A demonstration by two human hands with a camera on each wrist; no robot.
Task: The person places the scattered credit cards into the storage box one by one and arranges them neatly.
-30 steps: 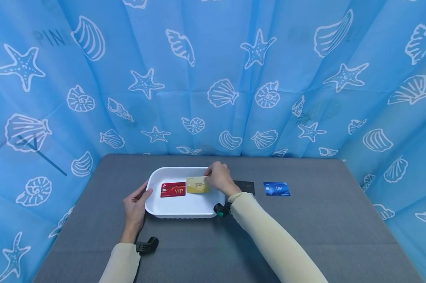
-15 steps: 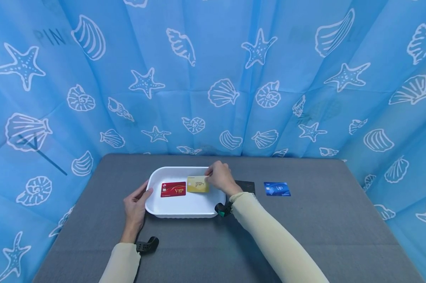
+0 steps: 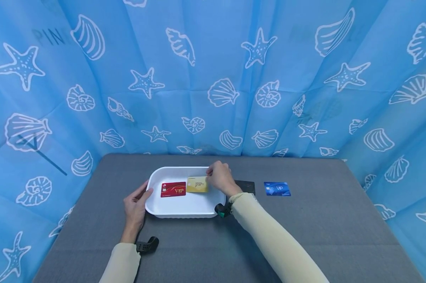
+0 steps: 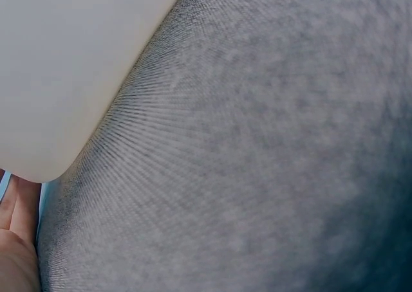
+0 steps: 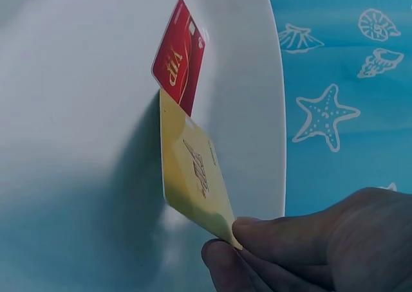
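A white plastic tray (image 3: 184,207) with rounded corners stands on the grey table. My left hand (image 3: 134,207) grips its left rim, thumb on top; the left wrist view shows the tray's pale outer wall (image 4: 71,73) and part of that hand (image 4: 18,234). Over the right part of the tray, my right hand (image 3: 220,180) pinches a gold card (image 3: 196,184) by one end. In the right wrist view, thumb and fingertips hold the gold card (image 5: 193,170) at its near corner, tilted, its shadow falling on the tray floor. A red VIP card (image 3: 173,189) lies in the tray beside it.
Right of the tray on the grey table (image 3: 305,228) lies a black card (image 3: 247,186), partly covered by my right wrist. Farther right is a blue VIP card (image 3: 277,188). A blue curtain (image 3: 198,102) with shell and starfish prints hangs behind the table.
The gold card in my right hand has shifted and tilted slightly over the tray. My left hand and the tray have stayed in place.
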